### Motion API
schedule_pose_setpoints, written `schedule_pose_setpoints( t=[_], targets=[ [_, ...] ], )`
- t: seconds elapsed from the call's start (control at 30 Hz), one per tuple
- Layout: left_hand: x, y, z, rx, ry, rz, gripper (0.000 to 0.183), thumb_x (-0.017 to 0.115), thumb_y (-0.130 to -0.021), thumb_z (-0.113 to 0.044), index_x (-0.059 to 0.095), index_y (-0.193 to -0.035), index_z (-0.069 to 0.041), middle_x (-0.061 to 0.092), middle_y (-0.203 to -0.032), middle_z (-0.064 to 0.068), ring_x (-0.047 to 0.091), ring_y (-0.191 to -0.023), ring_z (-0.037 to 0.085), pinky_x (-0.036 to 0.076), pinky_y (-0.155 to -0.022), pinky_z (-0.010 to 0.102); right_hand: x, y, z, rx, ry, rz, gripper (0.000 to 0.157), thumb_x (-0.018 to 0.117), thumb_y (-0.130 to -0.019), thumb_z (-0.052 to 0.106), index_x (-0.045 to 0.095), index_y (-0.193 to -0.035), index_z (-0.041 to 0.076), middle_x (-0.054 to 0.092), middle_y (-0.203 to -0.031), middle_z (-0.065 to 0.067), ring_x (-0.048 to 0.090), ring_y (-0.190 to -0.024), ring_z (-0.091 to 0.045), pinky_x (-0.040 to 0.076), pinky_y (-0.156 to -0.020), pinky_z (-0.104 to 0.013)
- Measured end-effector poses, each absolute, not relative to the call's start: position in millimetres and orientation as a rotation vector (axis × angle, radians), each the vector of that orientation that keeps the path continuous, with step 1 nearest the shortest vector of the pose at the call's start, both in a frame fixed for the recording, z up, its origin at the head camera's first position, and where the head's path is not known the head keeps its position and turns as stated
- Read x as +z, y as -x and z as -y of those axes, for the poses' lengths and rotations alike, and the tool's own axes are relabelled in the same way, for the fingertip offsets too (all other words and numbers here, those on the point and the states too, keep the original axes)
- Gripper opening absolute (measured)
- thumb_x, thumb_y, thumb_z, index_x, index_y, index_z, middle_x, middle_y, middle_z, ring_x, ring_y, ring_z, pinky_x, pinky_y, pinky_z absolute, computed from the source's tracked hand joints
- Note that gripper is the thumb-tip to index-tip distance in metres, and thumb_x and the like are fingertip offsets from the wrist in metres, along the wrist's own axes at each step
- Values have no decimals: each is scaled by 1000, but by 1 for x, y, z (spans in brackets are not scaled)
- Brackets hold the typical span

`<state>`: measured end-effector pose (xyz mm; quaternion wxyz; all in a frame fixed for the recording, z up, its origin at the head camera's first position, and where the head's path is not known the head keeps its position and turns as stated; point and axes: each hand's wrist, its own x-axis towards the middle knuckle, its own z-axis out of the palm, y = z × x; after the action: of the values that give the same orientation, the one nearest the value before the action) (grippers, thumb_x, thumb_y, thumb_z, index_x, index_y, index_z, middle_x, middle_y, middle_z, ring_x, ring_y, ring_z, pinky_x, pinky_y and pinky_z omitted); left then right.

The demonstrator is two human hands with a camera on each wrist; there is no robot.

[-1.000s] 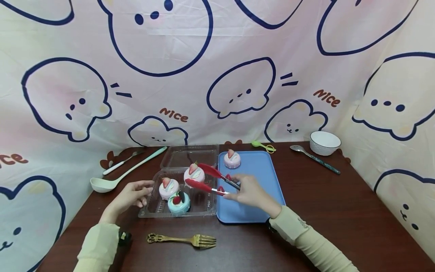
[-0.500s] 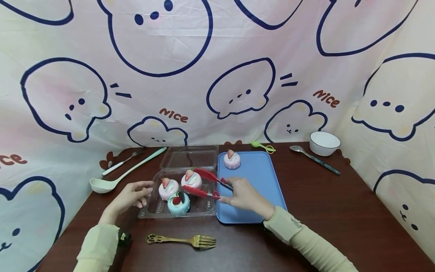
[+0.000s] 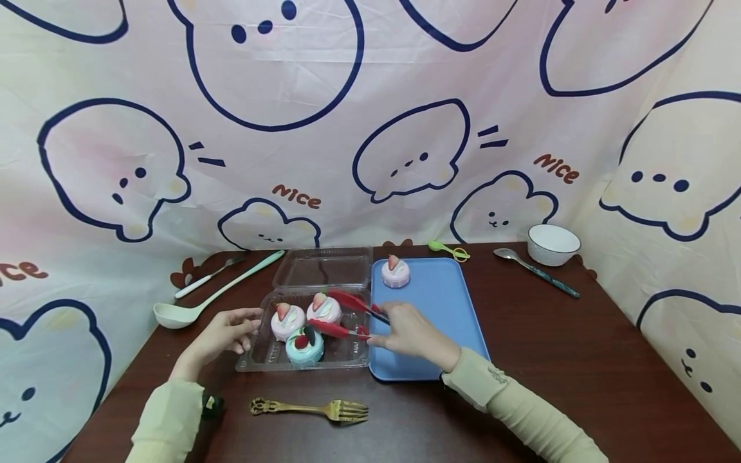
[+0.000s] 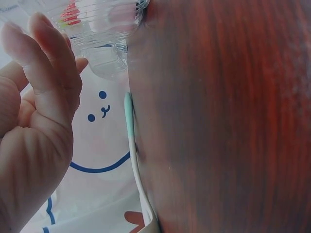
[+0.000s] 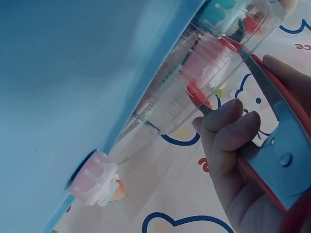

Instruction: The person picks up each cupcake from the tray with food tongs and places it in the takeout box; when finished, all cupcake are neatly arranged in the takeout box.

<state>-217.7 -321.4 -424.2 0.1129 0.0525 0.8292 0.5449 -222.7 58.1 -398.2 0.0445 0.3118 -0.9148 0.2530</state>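
Head view: the fingers of the right hand (image 3: pixel 408 331) are curled round the tongs (image 3: pixel 336 330), whose red ends stand apart on either side of the strawberry-topped middle cake (image 3: pixel 324 311); whether both press it, I cannot tell. Seen through the clear wall from the right wrist, that pink cake is inside the box (image 3: pixel 350 352). The left hand (image 3: pixel 222 333) grips nothing visible, its fingers relaxed and slightly bent at the box's left rim; firm contact is hard to judge.

Just beside the middle cake are the left cake (image 3: pixel 286 325), also pink, and the blue cake (image 3: pixel 305 348), both in the box. The lid (image 3: pixel 321 269) lies open behind. Next to the box's right side, the tray (image 3: pixel 446 315) bears the far cake (image 3: pixel 395 275) near its back left corner. Nearer the person lies the gold fork (image 3: pixel 309 408). Beyond the left hand is the ladle (image 3: pixel 178 316); toward the right rear, the spoon (image 3: pixel 545 274) and bowl (image 3: pixel 554 246).
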Motion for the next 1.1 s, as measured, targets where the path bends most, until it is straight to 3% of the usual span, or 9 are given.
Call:
schedule_pose_setpoints(
  t=[0.3,1.1],
  targets=[
    [-423,219,321,1584,-146,-2436,52,54,-92,-22,37,-132,8,56,-87,15,54,-55,13,49,-48,26,-388,223,-48,754,-925,2899,39,74,-72,39,60,-79,4,37,-51,3,32,-43,-8,25,-40,-22],
    [-423,219,322,1597,-140,-2420,52,53,-93,-20,36,-133,8,57,-88,15,55,-55,13,49,-48,26,-386,224,-46,814,-888,2940,40,75,-71,39,61,-83,4,35,-49,3,31,-41,-8,25,-39,-22]
  ],
)
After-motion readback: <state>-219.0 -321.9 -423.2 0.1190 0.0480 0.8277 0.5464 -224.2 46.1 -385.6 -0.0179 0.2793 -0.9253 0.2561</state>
